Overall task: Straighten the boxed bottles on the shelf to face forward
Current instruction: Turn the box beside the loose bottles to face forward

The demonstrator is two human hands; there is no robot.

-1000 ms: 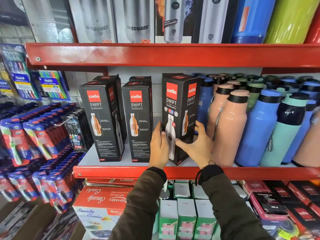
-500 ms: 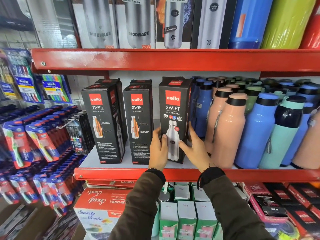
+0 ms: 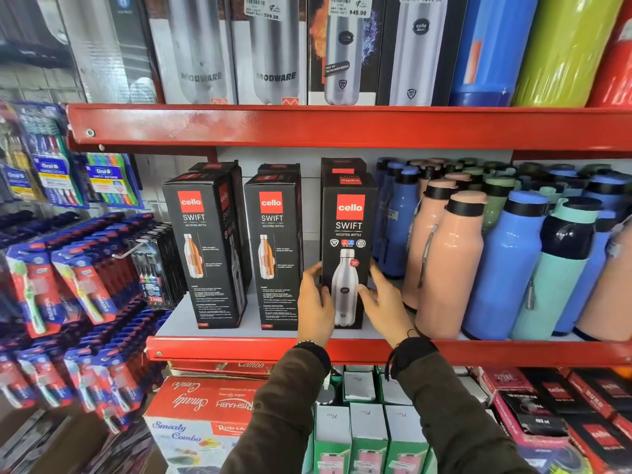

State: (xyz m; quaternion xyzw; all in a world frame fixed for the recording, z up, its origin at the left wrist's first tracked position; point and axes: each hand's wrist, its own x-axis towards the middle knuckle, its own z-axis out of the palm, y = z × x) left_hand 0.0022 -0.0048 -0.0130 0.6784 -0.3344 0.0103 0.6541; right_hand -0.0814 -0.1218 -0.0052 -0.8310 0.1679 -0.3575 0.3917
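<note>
A person stands before a red metal shelf [image 3: 239,348] in a shop, seen from a camera on their head. Both arms reach forward in dark olive sleeves. On the shelf stand three black boxed bottles, each upright with a red brand square near the top. The left box [image 3: 201,251] is turned slightly, so its right side panel shows. The middle box [image 3: 273,248] faces nearly forward. The right box [image 3: 347,248] faces squarely forward, showing a picture of a silver bottle.

The left hand [image 3: 314,302] presses flat against the lower left side of the right box, thumb on its front. The right hand [image 3: 383,302] presses against the lower right side, fingers spread. Together the two hands clamp the box between them. More black boxes stand in a row behind the front three.

Just beside the right box, loose peach bottles [image 3: 448,261] and blue bottles [image 3: 506,265] stand crowded together. The right hand sits in the narrow gap next to them.

The likely risk is a knock: pulling the right hand away carelessly could tip a peach bottle, and those packed bottles could topple in turn. The tall, narrow box could also twist or fall if released unevenly. The left box probably needs turning next.
</note>
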